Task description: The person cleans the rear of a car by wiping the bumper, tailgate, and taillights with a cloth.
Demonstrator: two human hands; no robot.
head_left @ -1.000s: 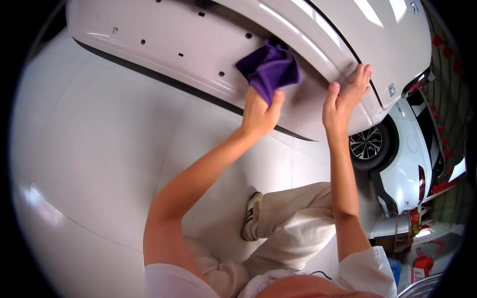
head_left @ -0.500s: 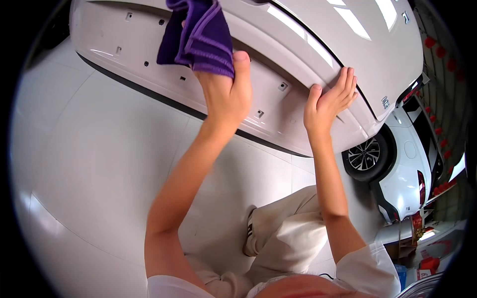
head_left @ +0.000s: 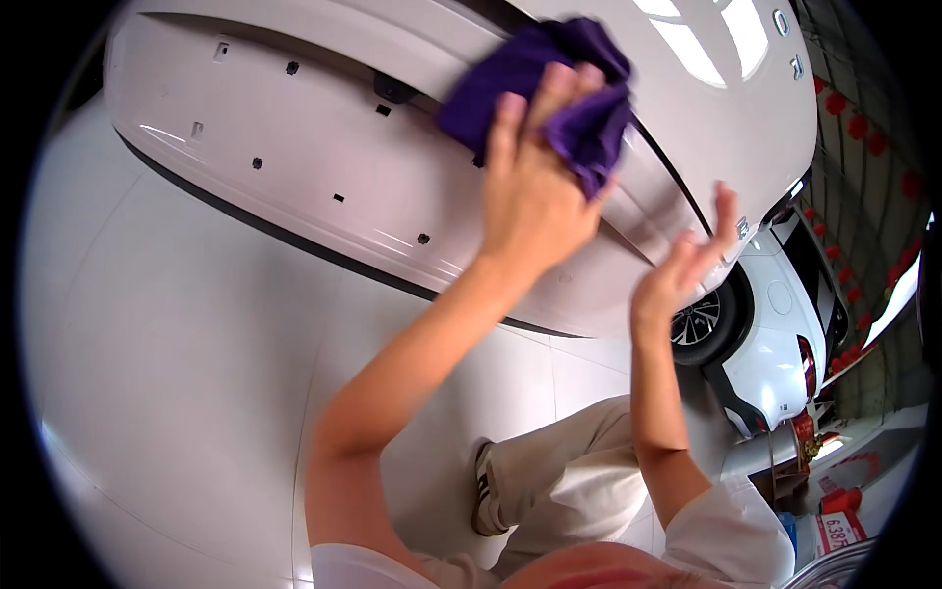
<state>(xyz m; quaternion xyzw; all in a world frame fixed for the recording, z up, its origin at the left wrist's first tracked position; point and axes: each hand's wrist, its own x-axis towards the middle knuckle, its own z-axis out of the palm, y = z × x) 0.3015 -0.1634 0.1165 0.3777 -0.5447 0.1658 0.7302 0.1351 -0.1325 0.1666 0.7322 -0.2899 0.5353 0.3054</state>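
My left hand is on a purple microfiber cloth, which bunches around its fingers. Hand and cloth lie over the raised ledge of a pale car tailgate, beside the dark seam. The left fingers are slightly blurred. My right hand is in front of the tailgate's right end, fingers apart and holding nothing; whether it touches the panel I cannot tell. Small square holes and dark clips dot the lower panel.
Behind the tailgate's right end stands a white car with a dark wheel. Pale floor tiles spread below. Red lanterns hang at the right, and a red-and-white price sign is at lower right.
My left hand has moved right along the tailgate with the purple cloth. My right hand has come away from its flat position on the panel and shifted down and right. The view has shifted slightly.
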